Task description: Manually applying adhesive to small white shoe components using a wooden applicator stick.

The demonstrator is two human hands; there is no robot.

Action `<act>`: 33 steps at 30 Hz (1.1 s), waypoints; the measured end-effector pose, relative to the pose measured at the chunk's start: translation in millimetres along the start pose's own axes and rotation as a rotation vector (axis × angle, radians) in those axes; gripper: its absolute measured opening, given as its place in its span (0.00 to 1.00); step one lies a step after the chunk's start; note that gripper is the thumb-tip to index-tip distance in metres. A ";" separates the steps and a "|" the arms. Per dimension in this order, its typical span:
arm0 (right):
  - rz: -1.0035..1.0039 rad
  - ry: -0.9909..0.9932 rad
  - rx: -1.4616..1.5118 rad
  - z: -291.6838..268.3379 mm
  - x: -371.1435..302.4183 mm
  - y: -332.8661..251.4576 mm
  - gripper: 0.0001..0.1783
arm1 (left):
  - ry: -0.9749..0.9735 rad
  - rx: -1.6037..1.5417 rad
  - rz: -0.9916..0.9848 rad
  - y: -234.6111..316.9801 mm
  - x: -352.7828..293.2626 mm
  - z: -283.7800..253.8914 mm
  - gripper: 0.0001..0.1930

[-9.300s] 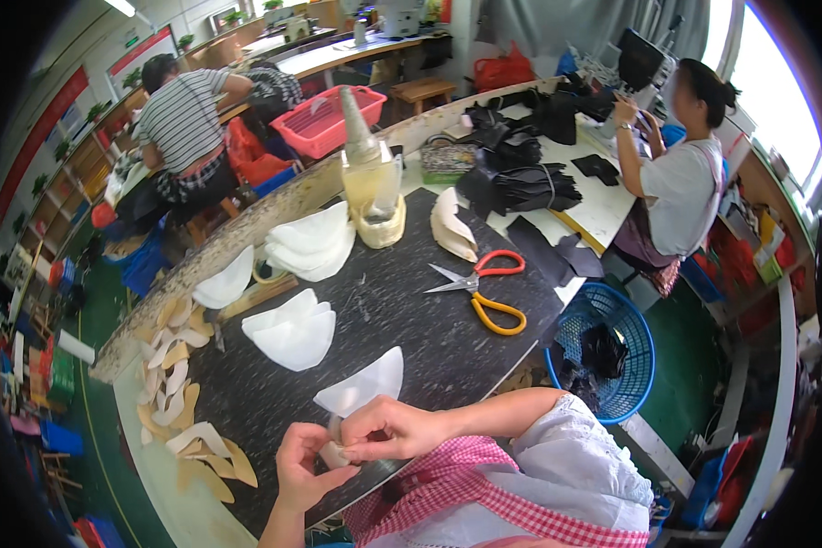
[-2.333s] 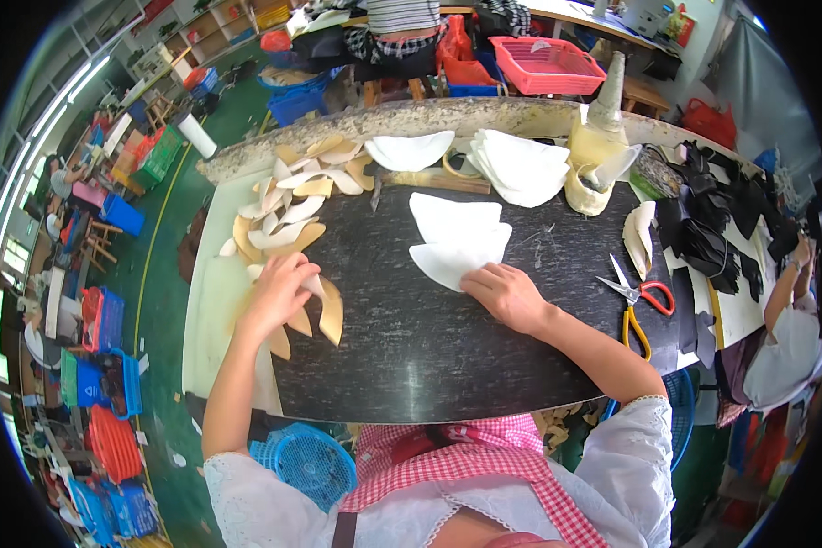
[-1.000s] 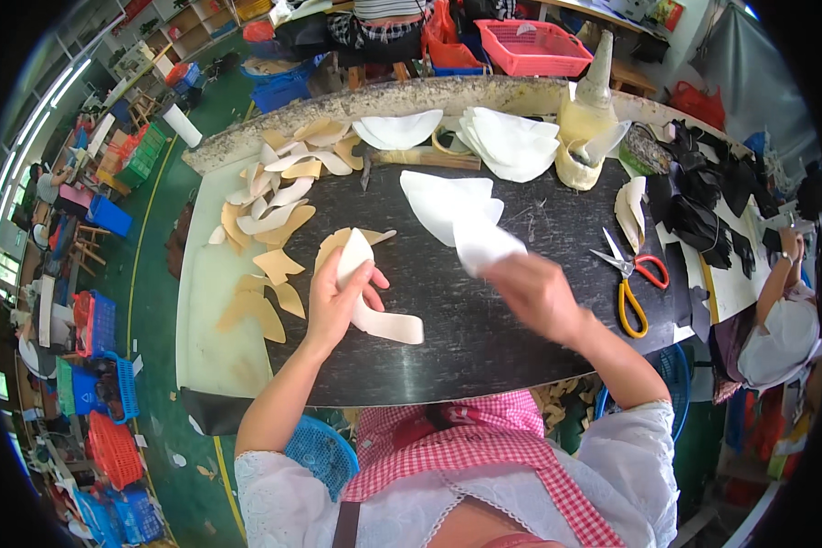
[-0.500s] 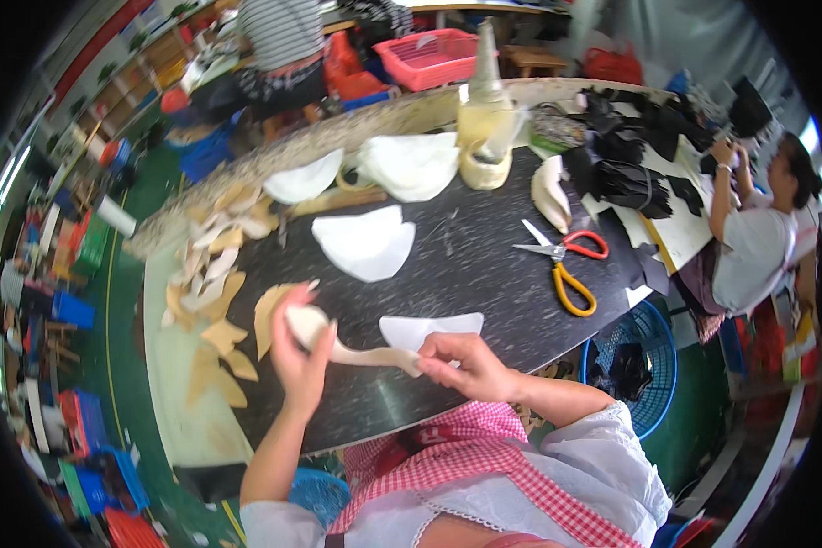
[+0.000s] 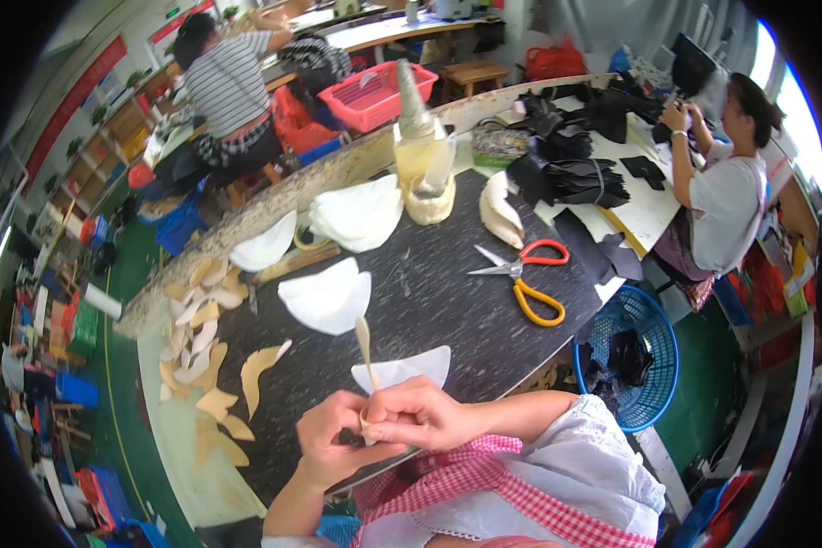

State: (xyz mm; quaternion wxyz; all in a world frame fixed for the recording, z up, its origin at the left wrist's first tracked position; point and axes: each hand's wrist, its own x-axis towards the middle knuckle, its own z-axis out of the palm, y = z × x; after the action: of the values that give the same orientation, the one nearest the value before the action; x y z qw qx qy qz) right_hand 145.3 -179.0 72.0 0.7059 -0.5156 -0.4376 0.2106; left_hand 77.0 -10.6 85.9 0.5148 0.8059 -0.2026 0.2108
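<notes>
Near the front edge of the table, my left hand [image 5: 333, 438] and my right hand [image 5: 429, 416] meet with fingers closed. Between them they pinch the lower end of a thin cream strip of sheet material [image 5: 364, 352], which stands up edge-on. Fingers partly hide its lower end. Just beyond my hands lies a white curved piece [image 5: 406, 367]. Left of them is a tan curved piece [image 5: 261, 370], lying apart from the pile of tan and cream pieces [image 5: 196, 333]. Scissors with one red and one yellow handle [image 5: 521, 267] lie spread at the right.
White half-round stacks [image 5: 356, 215] and a glue container with a cone-shaped top [image 5: 420, 155] stand at the back. Bundled black pieces [image 5: 580, 181] lie back right. A blue basket [image 5: 665, 384] holds black scraps. Two people [image 5: 726, 183] work nearby.
My hands have come together closer to me, and the cream strip has swung from lying across to standing upright. A tan curved piece now lies uncovered on the left. The view has shifted.
</notes>
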 end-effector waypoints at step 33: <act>0.061 0.001 -0.212 8.3 -2.3 17.9 0.12 | 0.357 -0.175 -0.192 -26.5 -50.6 39.2 0.23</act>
State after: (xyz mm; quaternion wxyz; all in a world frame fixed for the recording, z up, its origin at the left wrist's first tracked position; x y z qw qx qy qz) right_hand 140.0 -169.5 55.5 0.6408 -0.6007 -0.4411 0.1840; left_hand 54.6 -30.6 23.5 0.6283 0.7235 -0.0480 0.2817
